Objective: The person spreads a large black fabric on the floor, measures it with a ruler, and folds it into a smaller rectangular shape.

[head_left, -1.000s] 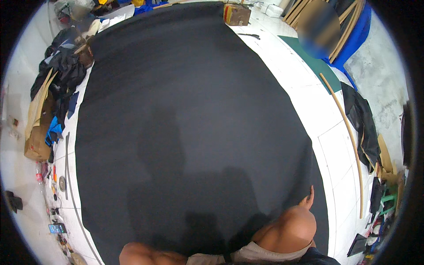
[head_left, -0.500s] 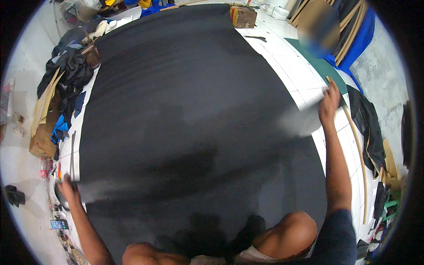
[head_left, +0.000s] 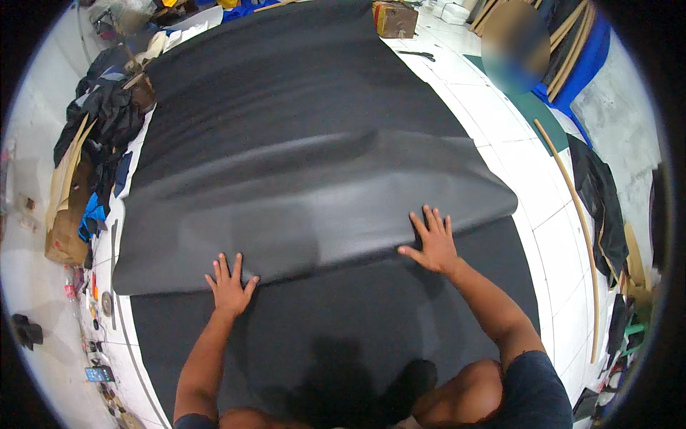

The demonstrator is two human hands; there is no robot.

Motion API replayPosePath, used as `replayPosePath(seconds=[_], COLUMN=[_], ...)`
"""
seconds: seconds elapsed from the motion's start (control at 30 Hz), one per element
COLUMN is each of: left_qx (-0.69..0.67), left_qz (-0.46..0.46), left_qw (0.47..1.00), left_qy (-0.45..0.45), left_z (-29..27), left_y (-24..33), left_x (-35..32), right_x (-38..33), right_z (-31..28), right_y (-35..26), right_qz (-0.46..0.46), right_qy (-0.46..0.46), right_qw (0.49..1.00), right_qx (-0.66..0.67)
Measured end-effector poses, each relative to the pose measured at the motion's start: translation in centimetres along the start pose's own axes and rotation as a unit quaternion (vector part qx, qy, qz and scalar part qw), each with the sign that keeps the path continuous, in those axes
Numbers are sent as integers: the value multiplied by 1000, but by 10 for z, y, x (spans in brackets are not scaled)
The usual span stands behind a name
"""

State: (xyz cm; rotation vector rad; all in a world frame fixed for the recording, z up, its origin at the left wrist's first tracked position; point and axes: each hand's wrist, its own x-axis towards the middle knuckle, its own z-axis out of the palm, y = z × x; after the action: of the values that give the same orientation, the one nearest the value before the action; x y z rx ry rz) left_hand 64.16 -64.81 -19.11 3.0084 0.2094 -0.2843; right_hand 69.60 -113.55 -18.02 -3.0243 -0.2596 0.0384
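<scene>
With fingers spread wide, gripping nothing, the left hand (head_left: pixel 230 293) and right hand (head_left: pixel 436 249) should press the glossy dark-grey, leather-like sheet (head_left: pixel 336 207) evenly.

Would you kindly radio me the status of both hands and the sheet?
Left hand, right hand: spread on glossy grey layer. Layer rippled, across black sheet. Wooden stick rightward, off sheet.

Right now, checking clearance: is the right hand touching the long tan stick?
Apart: the head view shows black sheet and white floor between the right hand and stick.
</scene>
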Motion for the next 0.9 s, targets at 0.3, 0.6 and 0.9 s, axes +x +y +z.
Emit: replayPosePath(seconds=[0.3, 0.6, 0.9], left_qx=[-36, -164, -757], left_qz=[-58, -111, -412], left_qw=[997, 906, 478], left_qy=[-31, 374, 170], left_z=[45, 54, 77], left_y=[-14, -91, -193], left_x=[18, 24, 26], right_x=[69, 38, 34], right_z=[28, 26, 63], right_y=[16, 21, 85], right_qz=[-37, 159, 452], right_qy=[-105, 137, 137], right_qw=[993, 965, 501], right_qx=[51, 156, 725])
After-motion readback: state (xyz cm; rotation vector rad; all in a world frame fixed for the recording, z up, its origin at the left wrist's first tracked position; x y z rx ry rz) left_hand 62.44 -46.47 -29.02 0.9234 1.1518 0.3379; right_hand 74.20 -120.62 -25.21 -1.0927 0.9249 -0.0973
